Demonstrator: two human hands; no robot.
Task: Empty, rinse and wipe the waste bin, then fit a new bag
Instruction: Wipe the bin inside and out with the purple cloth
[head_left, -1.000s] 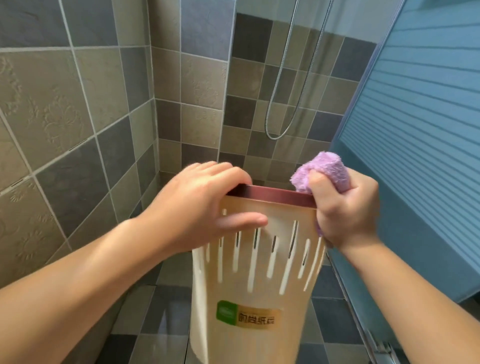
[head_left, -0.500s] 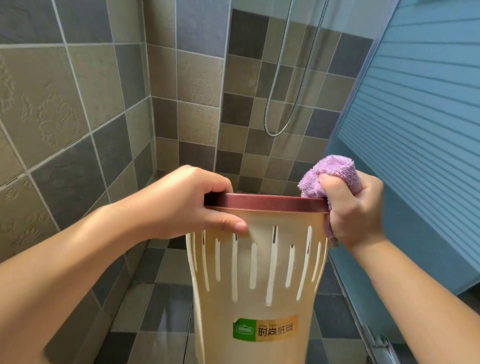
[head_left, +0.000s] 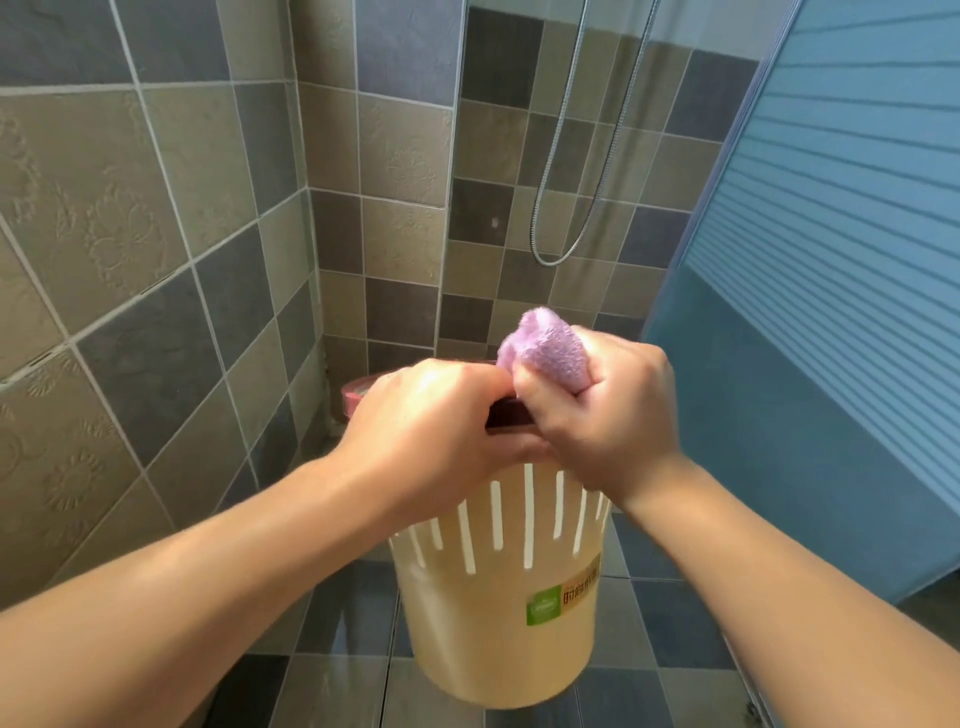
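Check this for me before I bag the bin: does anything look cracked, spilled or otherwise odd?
Nothing stands out. The waste bin is held above the floor tiles, its slotted wall unbroken. The left hand grips the dark red rim; the right hand holds the purple cloth there.

Cream slotted waste bin (head_left: 498, 613) with dark red rim (head_left: 511, 415), apparently held off the floor; bunched purple cloth (head_left: 543, 353) at rim.

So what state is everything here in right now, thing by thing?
Cream slotted plastic waste bin: held off the floor, tilted, no bag visible.
Dark red bin rim: being wiped.
Purple fluffy cloth: bunched, pressed on the rim.
Left hand: grips the rim.
Right hand: grips the cloth.
Shower hose: hanging.
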